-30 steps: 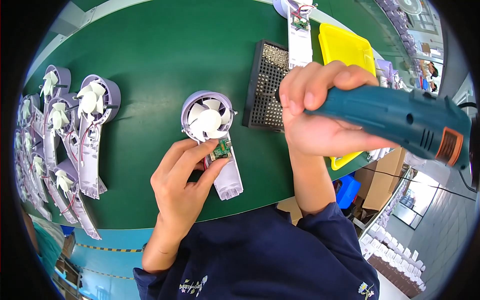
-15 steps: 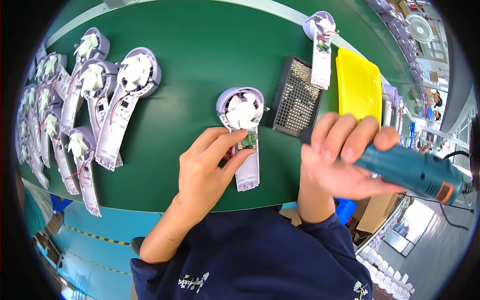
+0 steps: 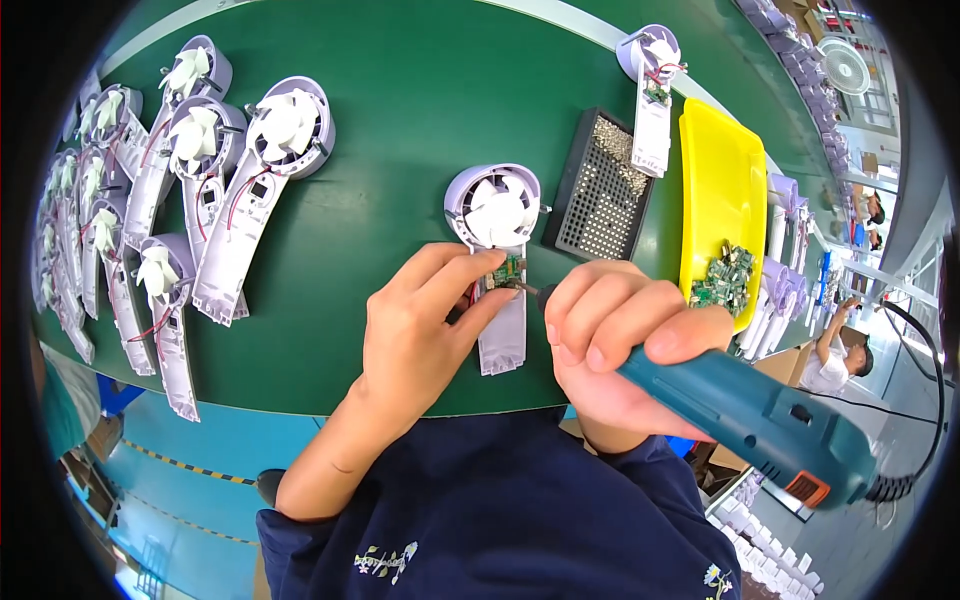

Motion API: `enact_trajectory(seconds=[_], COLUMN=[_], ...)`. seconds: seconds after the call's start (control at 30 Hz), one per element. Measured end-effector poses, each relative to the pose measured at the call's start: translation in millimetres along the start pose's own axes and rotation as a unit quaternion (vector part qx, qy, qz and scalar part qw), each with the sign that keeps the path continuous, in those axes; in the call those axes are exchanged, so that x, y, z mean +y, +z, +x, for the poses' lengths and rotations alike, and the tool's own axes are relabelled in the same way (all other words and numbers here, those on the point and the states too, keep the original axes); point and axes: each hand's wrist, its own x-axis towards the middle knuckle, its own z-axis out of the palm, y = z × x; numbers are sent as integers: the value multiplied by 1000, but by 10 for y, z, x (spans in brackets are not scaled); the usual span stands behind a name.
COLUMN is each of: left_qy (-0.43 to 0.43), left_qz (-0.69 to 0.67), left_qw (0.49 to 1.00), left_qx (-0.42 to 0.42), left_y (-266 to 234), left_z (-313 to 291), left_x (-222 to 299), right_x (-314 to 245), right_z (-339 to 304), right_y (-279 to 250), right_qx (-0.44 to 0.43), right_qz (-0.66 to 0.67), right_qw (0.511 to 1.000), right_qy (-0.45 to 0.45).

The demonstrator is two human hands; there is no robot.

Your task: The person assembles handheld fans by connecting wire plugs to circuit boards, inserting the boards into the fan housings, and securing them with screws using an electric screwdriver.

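Observation:
In front of me on the green table lies a handheld fan housing (image 3: 503, 335), pale lilac, its white blades (image 3: 499, 212) at the far end. My left hand (image 3: 415, 310) pinches a small green circuit board (image 3: 509, 270) against the handle between thumb and fingers. My right hand (image 3: 625, 335) is wrapped round a teal corded electric screwdriver (image 3: 760, 415). The screwdriver's bit reaches left to the board beside my left thumb; the exact contact point is too small to make out.
Several similar fan housings (image 3: 240, 230) lie at the left. Right of the work stand a black screw tray (image 3: 600, 205) with many screws, another fan housing (image 3: 652, 130) resting at its edge, and a yellow bin (image 3: 715, 170) holding circuit boards (image 3: 727, 278). The screwdriver's black cord (image 3: 935, 420) runs off right.
My right hand has brought the screwdriver left and down, so its bit now meets the board. My left hand keeps its pinch. Boards in the yellow bin have come into sight.

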Motion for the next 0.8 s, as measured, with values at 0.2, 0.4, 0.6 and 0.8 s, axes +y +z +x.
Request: enact_trajectory(seconds=[0.2, 0.4, 0.6, 0.8], left_qy=[-7, -35, -160, -235], left_qz=[-11, -47, -203, -205], left_qw=[1000, 998, 965, 947], left_qx=[-6, -29, -48, -75], left_y=[-10, -37, -141, -247], left_z=[12, 17, 37, 201], left_x=[6, -16, 107, 95], right_x=[-24, -33, -371, -439], right_z=[-10, -14, -248, -639], right_y=[23, 7, -398, -460], right_qx=[-27, 55, 196, 271], right_qz=[-27, 23, 37, 61], right_qw=[999, 998, 980, 958], right_qy=[13, -7, 24, 74])
